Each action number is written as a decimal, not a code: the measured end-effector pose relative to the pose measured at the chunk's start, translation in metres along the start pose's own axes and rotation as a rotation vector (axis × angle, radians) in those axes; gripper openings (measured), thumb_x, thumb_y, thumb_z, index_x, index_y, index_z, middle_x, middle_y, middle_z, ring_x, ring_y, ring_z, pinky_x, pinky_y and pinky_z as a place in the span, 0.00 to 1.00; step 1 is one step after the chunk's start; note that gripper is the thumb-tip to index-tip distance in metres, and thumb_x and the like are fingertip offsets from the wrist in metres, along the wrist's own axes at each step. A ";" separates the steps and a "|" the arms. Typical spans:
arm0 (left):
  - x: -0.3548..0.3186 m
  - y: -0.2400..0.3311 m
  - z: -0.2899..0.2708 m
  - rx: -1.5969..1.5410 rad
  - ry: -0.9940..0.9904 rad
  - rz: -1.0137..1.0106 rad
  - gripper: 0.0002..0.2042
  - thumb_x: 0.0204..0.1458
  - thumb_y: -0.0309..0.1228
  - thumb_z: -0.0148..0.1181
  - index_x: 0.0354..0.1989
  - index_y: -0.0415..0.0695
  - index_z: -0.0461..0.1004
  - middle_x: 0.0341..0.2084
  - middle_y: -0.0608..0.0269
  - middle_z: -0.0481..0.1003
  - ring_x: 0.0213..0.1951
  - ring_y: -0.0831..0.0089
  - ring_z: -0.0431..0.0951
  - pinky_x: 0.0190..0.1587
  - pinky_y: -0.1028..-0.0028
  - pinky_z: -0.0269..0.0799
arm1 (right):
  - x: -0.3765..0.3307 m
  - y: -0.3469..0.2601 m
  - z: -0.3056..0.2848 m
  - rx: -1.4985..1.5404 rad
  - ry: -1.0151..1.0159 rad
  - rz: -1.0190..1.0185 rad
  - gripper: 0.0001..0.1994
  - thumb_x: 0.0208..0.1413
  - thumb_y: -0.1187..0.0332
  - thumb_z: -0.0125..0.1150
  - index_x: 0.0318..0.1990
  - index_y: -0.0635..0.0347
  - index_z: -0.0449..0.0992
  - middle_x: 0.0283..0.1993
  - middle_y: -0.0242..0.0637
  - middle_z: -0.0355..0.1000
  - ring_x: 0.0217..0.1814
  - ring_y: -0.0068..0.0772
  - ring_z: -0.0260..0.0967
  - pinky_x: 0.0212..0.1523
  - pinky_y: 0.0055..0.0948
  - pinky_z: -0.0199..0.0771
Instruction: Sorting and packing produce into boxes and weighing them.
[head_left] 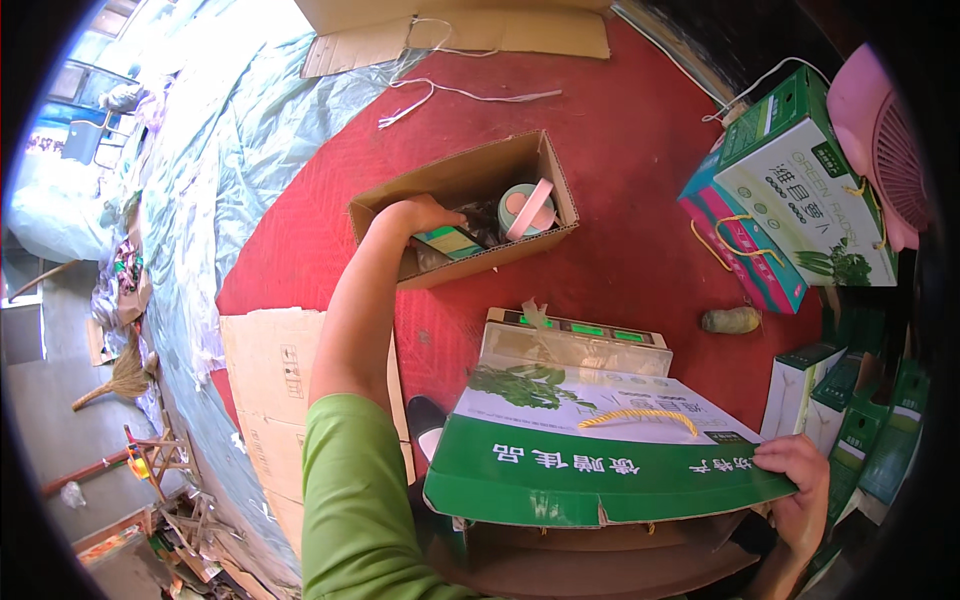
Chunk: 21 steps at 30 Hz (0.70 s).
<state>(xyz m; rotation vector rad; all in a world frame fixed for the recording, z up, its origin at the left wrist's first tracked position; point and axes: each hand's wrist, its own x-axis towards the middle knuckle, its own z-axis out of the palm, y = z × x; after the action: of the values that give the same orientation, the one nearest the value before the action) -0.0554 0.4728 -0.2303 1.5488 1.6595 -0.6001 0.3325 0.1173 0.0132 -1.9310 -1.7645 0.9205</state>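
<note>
On red floor (pixel 640 150), flattened cardboard (pixel 270 370).

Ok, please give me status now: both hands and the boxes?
Left hand inside open brown carton, on small teal box. Right hand grips corner of green-white gift box. Tape roll beside the left hand.

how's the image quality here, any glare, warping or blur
Head view: strong fisheye, black corners, the green box edges bowing; harsh daylight washes out the plastic sheet at upper left; the left hand in the brown box and the right hand look sharp; the rim clutter is small and smeared.
</note>
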 end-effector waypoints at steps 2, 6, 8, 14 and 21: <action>-0.004 0.003 -0.002 -0.020 -0.015 -0.024 0.32 0.44 0.58 0.60 0.46 0.40 0.76 0.43 0.55 0.75 0.33 0.62 0.77 0.29 0.65 0.75 | 0.001 0.000 0.001 0.006 -0.016 0.012 0.12 0.37 0.76 0.63 0.35 0.62 0.78 0.37 0.43 0.75 0.40 0.46 0.71 0.41 0.36 0.69; -0.010 0.009 -0.001 -0.034 0.025 -0.027 0.30 0.47 0.55 0.59 0.49 0.41 0.76 0.50 0.52 0.74 0.46 0.59 0.77 0.38 0.61 0.77 | -0.003 0.000 0.000 0.005 -0.015 0.005 0.13 0.37 0.77 0.63 0.35 0.62 0.78 0.37 0.43 0.75 0.40 0.45 0.71 0.41 0.36 0.70; -0.007 0.005 -0.001 -0.014 0.023 0.008 0.30 0.48 0.55 0.58 0.50 0.41 0.76 0.51 0.51 0.73 0.47 0.58 0.76 0.40 0.61 0.77 | -0.004 0.000 0.001 0.029 -0.007 0.029 0.13 0.37 0.77 0.64 0.35 0.62 0.78 0.37 0.43 0.74 0.41 0.45 0.71 0.42 0.36 0.70; 0.001 -0.003 0.005 -0.028 0.019 0.028 0.30 0.50 0.55 0.55 0.51 0.40 0.74 0.53 0.48 0.71 0.52 0.55 0.73 0.50 0.63 0.73 | 0.000 -0.008 0.006 0.023 0.019 0.016 0.12 0.36 0.81 0.61 0.34 0.63 0.77 0.35 0.43 0.74 0.39 0.40 0.71 0.42 0.30 0.69; -0.007 0.008 0.003 -0.019 0.007 -0.009 0.31 0.50 0.55 0.55 0.52 0.40 0.74 0.54 0.48 0.71 0.51 0.55 0.74 0.49 0.63 0.73 | -0.001 -0.003 0.002 0.026 -0.002 0.031 0.13 0.37 0.76 0.65 0.35 0.62 0.77 0.36 0.43 0.74 0.40 0.45 0.71 0.42 0.36 0.70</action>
<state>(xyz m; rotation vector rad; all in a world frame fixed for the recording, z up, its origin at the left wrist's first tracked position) -0.0475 0.4674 -0.2254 1.5320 1.6738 -0.5833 0.3284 0.1169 0.0137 -1.9468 -1.7204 0.9519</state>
